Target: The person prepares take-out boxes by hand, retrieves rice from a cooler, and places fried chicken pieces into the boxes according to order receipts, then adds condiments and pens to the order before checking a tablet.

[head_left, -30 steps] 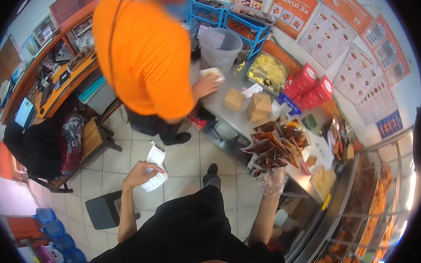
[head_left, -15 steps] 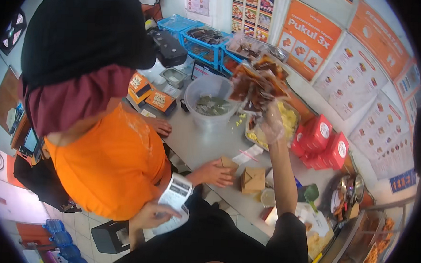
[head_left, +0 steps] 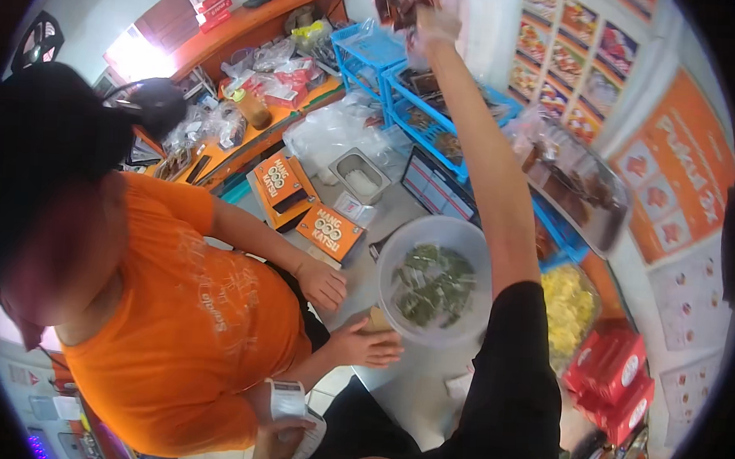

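Observation:
My right hand (head_left: 438,29), in a clear plastic glove, is raised at the far end of my outstretched arm. It is closed on a bunch of clear sachets of dark brown sauce (head_left: 402,6), partly cut off by the top edge. Below and left of it stand stacked blue plastic baskets (head_left: 422,117) with more dark sachets. Low in the picture, my left hand (head_left: 274,445) grips a white paper receipt (head_left: 289,400). Under my right arm is a translucent round tub (head_left: 386,308) with green-filled packets (head_left: 433,286).
A co-worker in an orange shirt (head_left: 191,320) stands at left, one hand (head_left: 369,347) beside a small brown carton (head_left: 376,318). A metal tray (head_left: 587,186), yellow packets (head_left: 567,308), red boxes (head_left: 611,375), a tablet (head_left: 437,187) and orange boxes (head_left: 330,232) crowd the table.
My right hand has carried the sauce sachets from above the yellow packets up and away to the far baskets. The view has swung left. My left hand still holds the receipt, now lower.

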The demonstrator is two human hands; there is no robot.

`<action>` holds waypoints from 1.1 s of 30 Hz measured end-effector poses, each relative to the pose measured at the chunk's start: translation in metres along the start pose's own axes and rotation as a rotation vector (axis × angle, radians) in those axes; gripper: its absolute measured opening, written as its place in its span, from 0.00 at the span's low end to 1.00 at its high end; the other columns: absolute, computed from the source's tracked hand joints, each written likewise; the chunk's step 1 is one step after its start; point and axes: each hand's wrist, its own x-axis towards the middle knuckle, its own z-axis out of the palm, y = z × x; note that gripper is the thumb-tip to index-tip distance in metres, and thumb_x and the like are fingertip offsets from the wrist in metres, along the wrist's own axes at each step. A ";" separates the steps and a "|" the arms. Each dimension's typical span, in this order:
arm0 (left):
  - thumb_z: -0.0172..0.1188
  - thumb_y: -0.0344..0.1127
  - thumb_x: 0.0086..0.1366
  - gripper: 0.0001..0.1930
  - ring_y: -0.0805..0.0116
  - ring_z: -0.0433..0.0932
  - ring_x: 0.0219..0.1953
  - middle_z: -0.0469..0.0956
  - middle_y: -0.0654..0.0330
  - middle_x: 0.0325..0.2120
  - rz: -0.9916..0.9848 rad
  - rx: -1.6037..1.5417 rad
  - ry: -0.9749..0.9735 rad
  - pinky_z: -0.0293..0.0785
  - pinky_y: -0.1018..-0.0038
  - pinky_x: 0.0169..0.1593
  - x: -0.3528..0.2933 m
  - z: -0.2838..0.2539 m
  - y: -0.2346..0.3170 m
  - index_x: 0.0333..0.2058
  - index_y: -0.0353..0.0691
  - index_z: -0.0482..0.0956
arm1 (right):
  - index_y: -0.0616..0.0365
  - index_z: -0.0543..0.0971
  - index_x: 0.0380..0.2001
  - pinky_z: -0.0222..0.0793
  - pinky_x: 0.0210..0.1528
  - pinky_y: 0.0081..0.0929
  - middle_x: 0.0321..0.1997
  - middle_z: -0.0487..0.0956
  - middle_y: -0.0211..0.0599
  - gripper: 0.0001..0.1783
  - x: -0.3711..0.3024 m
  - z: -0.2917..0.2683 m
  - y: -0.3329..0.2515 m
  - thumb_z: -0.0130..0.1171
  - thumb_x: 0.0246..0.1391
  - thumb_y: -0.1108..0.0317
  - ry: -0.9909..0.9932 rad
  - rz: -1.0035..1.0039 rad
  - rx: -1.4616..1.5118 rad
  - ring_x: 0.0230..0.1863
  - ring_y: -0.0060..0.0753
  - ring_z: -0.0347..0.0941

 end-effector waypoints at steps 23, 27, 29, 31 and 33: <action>0.61 0.21 0.52 0.10 0.64 0.81 0.40 0.83 0.54 0.35 -0.160 -0.078 -0.359 0.75 0.72 0.48 0.213 0.011 -0.016 0.34 0.36 0.84 | 0.54 0.70 0.58 0.69 0.51 0.48 0.55 0.76 0.49 0.41 0.048 0.190 -0.005 0.47 0.52 0.33 -0.241 0.071 -0.438 0.55 0.48 0.73; 0.61 0.21 0.53 0.10 0.62 0.82 0.39 0.83 0.54 0.35 -0.134 -0.061 -0.314 0.76 0.71 0.47 0.209 0.013 -0.011 0.34 0.39 0.85 | 0.53 0.67 0.61 0.63 0.57 0.50 0.60 0.70 0.53 0.45 0.044 0.162 -0.012 0.46 0.51 0.30 -0.226 -0.044 -0.342 0.60 0.49 0.68; 0.60 0.20 0.55 0.11 0.61 0.82 0.38 0.83 0.55 0.34 -0.111 -0.049 -0.302 0.77 0.70 0.45 0.203 0.012 -0.012 0.35 0.42 0.85 | 0.53 0.64 0.64 0.60 0.59 0.49 0.62 0.67 0.52 0.44 0.048 0.150 -0.007 0.50 0.52 0.34 -0.027 -0.132 -0.350 0.60 0.52 0.67; 0.60 0.21 0.55 0.11 0.61 0.82 0.38 0.84 0.56 0.33 -0.043 -0.058 -0.304 0.77 0.70 0.45 0.204 0.010 -0.016 0.34 0.42 0.85 | 0.54 0.65 0.59 0.62 0.56 0.46 0.57 0.68 0.48 0.39 0.043 0.116 -0.004 0.50 0.52 0.39 0.002 -0.131 -0.269 0.56 0.49 0.68; 0.60 0.21 0.55 0.10 0.62 0.82 0.37 0.84 0.57 0.32 0.043 -0.041 -0.340 0.76 0.70 0.44 0.211 0.011 -0.013 0.34 0.42 0.85 | 0.55 0.67 0.55 0.63 0.53 0.43 0.51 0.69 0.45 0.33 0.013 0.065 0.004 0.51 0.52 0.44 0.025 -0.158 -0.032 0.51 0.45 0.68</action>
